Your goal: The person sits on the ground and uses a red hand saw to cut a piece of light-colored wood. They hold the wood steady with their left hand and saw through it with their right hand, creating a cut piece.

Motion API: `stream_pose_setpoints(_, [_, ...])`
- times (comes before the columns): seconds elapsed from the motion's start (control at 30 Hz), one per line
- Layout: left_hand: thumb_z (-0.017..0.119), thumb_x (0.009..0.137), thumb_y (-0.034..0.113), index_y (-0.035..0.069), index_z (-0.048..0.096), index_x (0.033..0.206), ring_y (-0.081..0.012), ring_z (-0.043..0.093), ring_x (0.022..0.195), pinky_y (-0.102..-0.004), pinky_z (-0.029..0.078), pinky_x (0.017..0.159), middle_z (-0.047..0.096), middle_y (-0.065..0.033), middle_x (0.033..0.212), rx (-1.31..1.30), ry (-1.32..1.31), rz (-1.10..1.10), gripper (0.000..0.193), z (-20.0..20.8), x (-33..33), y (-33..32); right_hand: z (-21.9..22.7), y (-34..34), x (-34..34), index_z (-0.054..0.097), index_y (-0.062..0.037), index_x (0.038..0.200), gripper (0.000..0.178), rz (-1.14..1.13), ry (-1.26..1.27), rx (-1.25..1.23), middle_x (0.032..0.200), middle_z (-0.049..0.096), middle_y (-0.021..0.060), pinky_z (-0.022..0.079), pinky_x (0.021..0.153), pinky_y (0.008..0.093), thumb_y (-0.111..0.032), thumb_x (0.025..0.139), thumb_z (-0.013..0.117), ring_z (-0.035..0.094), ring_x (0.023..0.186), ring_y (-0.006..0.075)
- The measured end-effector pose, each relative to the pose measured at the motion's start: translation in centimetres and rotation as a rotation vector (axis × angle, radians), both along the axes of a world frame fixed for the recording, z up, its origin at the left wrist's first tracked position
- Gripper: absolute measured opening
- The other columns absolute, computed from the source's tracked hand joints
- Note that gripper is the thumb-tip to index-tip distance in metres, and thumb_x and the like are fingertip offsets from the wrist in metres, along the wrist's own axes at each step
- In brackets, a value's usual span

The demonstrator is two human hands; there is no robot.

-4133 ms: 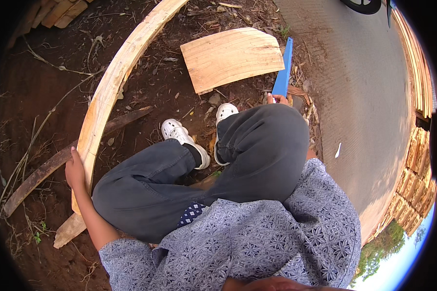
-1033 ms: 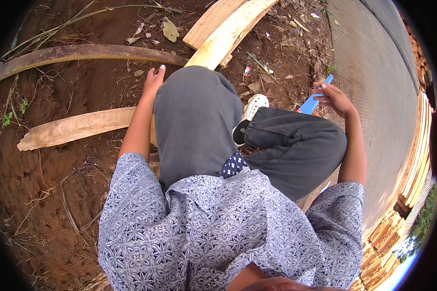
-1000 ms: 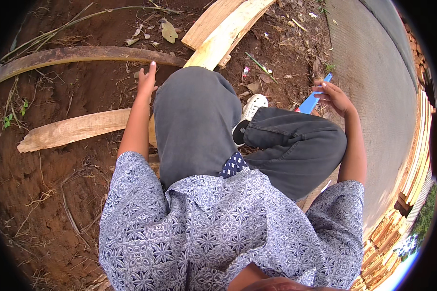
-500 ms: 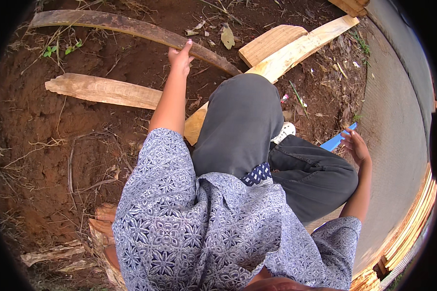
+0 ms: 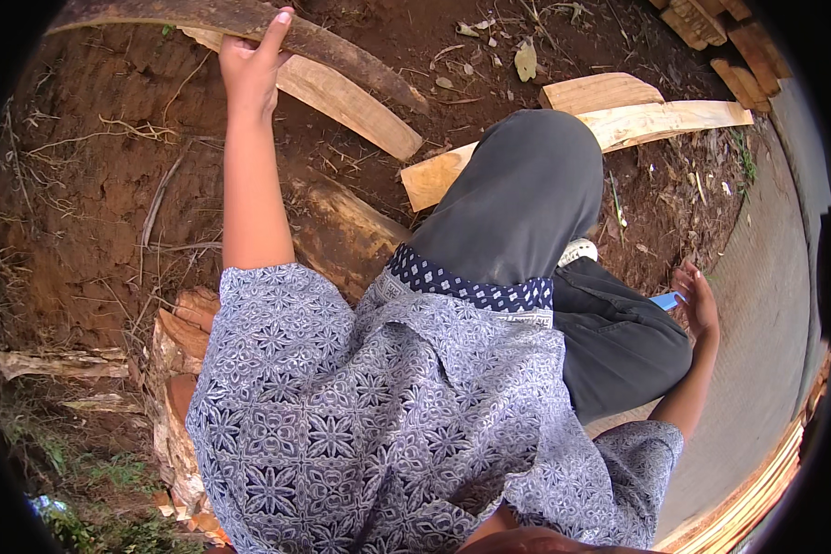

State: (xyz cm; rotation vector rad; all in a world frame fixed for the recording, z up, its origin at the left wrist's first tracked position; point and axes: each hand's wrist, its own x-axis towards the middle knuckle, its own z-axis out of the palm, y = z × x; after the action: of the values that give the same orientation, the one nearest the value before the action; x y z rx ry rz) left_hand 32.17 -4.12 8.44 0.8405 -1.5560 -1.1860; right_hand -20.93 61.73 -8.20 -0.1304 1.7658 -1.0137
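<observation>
Red dirt yard: left hand (image 5: 249,65) loosely open on dark bark slab (image 5: 249,20), long axis left-right.

1. Left arm stretched straight forward, left hand (image 5: 249,57) palm down, fingers together and extended.
2. Right arm bent at the side, right hand (image 5: 699,300) low, fingers loosely curled.

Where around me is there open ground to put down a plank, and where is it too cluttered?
The paved strip beyond the right hand looks bare. A patch of red soil left of the left forearm holds only twigs. It is crowded ahead: the left hand rests on a dark bark slab, with pale planks beside the raised knee.
</observation>
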Motion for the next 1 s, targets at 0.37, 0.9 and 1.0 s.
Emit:
stream_pose_setpoints(0.37, [0.075, 0.097, 0.013, 0.009, 0.047, 0.143, -0.0176, 0.060, 0.123, -0.0434, 0.050, 0.099, 0.069, -0.0057, 0.134, 0.312, -0.085, 0.160, 0.054, -5.3, 15.1, 1.7, -0.8, 4.2, 0.2, 0.040, -0.0211, 0.160, 0.065, -0.172, 0.086, -0.015, 0.161, 0.045, 0.0067, 0.036, 0.114, 0.0489, -0.057, 0.106, 0.046, 0.045, 0.145, 0.0283])
stream_pose_setpoints(0.9, [0.059, 0.101, 0.057, -0.003, 0.072, 0.097, -0.0169, 0.062, 0.057, -0.0384, 0.056, 0.067, 0.071, -0.0085, 0.072, 0.526, -1.251, -0.116, 0.062, -13.4, 15.7, 4.2, -7.1, 20.6, 24.4, 0.061, -0.0155, 0.134, 0.042, -0.974, 0.050, 0.018, 0.136, 0.063, 0.0129, 0.051, 0.097, 0.0468, -0.041, 0.101, 0.058, 0.063, 0.119, 0.0313])
stream_pose_setpoints(1.0, [0.065, 0.101, 0.044, 0.003, 0.074, 0.087, -0.0171, 0.063, 0.059, -0.0366, 0.053, 0.065, 0.068, -0.0078, 0.067, 0.012, -1.410, -0.288, 0.044, -14.7, 8.6, 10.0, -7.5, 24.2, 28.8, 0.063, -0.0150, 0.131, 0.040, -1.059, 0.085, 0.107, 0.133, 0.064, 0.0134, 0.052, 0.096, 0.0467, -0.039, 0.100, 0.059, 0.064, 0.117, 0.0318])
